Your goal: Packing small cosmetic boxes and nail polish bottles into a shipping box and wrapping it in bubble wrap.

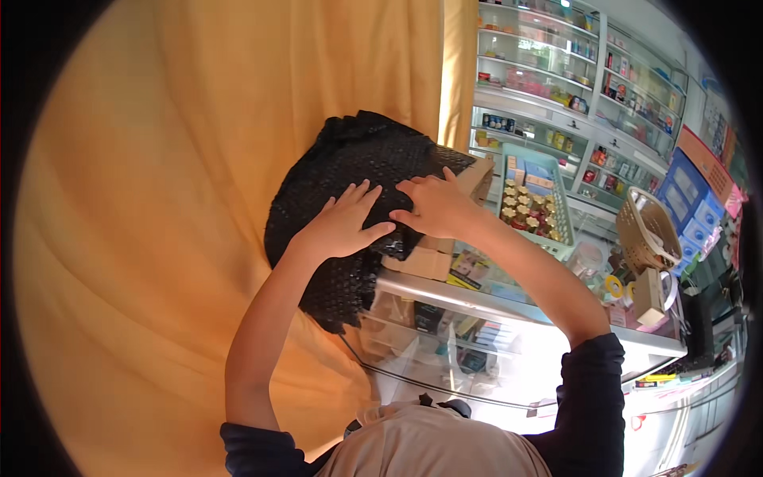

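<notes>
A rumpled sheet of black bubble wrap drapes over a cardboard box on a glass-topped display counter. One end of the wrap hangs down past the counter's front edge. My left hand is over the middle of the sheet, palm down with fingers spread. To its right, my right hand is over the wrap near the box's exposed side, fingers slightly bent and thumb apart. Neither hand appears to grasp anything. Whether the palms press on the wrap is hard to tell.
An orange curtain fills the left side, against the wrap. Right of the box stands a pale green basket of gold-capped bottles and small boxes. Farther right are a tan basket and tape rolls. Glass shelves of goods rise behind.
</notes>
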Action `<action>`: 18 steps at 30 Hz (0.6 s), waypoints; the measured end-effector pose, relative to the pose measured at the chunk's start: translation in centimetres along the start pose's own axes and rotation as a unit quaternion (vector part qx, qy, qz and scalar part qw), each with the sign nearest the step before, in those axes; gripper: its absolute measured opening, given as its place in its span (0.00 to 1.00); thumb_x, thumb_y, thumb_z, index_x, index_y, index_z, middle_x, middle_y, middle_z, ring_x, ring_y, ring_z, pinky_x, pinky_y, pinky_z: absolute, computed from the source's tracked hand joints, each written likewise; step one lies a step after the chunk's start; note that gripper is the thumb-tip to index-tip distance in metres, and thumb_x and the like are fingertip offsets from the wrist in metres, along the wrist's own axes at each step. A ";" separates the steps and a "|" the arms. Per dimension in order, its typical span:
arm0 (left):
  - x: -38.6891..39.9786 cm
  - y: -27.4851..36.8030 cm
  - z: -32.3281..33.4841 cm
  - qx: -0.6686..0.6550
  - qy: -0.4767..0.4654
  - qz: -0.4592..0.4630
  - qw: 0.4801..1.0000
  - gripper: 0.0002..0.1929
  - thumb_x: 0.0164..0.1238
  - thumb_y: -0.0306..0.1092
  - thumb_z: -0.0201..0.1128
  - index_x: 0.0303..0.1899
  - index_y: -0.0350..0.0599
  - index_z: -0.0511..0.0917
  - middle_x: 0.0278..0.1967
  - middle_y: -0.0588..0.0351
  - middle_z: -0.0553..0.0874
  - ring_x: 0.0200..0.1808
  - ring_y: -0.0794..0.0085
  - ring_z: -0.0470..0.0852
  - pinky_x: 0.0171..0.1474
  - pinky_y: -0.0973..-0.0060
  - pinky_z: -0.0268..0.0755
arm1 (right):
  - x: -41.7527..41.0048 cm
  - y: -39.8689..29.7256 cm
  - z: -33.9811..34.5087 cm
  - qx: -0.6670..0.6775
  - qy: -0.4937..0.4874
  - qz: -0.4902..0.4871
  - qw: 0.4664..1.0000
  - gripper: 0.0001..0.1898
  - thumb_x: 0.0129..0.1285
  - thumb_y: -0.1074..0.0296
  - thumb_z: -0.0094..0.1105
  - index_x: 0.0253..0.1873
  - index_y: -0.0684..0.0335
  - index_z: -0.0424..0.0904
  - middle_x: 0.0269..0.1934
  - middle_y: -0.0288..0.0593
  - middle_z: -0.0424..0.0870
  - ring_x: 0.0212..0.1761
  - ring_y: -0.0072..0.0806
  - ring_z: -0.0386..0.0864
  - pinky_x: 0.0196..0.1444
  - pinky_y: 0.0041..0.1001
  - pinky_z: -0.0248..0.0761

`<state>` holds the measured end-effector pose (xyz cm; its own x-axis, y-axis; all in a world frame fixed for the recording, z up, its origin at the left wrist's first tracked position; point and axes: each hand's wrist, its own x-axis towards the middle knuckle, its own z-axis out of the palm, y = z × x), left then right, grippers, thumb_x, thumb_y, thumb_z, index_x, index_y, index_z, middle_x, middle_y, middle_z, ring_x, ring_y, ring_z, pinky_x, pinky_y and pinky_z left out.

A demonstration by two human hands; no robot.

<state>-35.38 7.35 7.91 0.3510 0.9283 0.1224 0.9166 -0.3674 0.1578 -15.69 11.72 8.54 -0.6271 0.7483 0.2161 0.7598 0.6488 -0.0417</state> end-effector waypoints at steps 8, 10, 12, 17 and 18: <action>-1.3 -8.3 -1.4 0.039 0.121 -0.160 0.979 0.43 0.54 0.68 0.61 0.58 0.34 0.70 0.58 0.43 0.73 0.61 0.53 0.71 0.63 0.56 0.63 | 5.2 -1.3 0.2 -0.080 -0.059 0.097 0.990 0.30 0.65 0.37 0.48 0.41 0.63 0.85 0.40 0.47 0.86 0.45 0.43 0.83 0.53 0.44 0.67; -2.1 -8.6 -1.5 0.020 0.103 -0.155 0.982 0.41 0.53 0.67 0.63 0.52 0.34 0.73 0.55 0.44 0.74 0.59 0.54 0.72 0.61 0.58 0.64 | 5.8 -0.7 0.9 -0.076 -0.067 0.106 0.989 0.29 0.64 0.37 0.49 0.42 0.62 0.85 0.41 0.47 0.86 0.46 0.42 0.83 0.52 0.43 0.68; -2.3 -8.9 -1.2 0.005 0.103 -0.136 0.985 0.34 0.50 0.65 0.68 0.41 0.37 0.77 0.47 0.47 0.78 0.53 0.56 0.75 0.57 0.61 0.67 | 6.2 -0.2 1.2 -0.055 -0.082 0.107 0.989 0.28 0.63 0.38 0.53 0.43 0.62 0.85 0.42 0.48 0.86 0.48 0.44 0.82 0.49 0.41 0.72; -2.1 -10.3 -1.0 -0.078 0.055 -0.114 0.989 0.30 0.51 0.57 0.71 0.43 0.39 0.77 0.42 0.46 0.81 0.48 0.56 0.80 0.54 0.64 0.70 | 8.1 -0.7 2.9 0.025 -0.112 0.048 0.992 0.21 0.60 0.47 0.60 0.42 0.63 0.84 0.41 0.52 0.85 0.47 0.47 0.82 0.48 0.41 0.75; -2.0 -10.6 -0.9 -0.120 0.048 -0.118 0.985 0.27 0.53 0.53 0.71 0.44 0.39 0.76 0.41 0.45 0.82 0.47 0.56 0.81 0.53 0.66 0.71 | 8.3 -0.8 2.9 0.049 -0.100 0.027 0.993 0.19 0.59 0.50 0.62 0.42 0.63 0.84 0.41 0.53 0.85 0.46 0.48 0.82 0.48 0.41 0.75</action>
<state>-45.95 9.34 6.89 0.1027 0.9842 0.1444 0.8951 -0.1548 0.4182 -21.99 17.80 7.49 -0.6153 0.7882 0.0127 0.7787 0.6103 -0.1455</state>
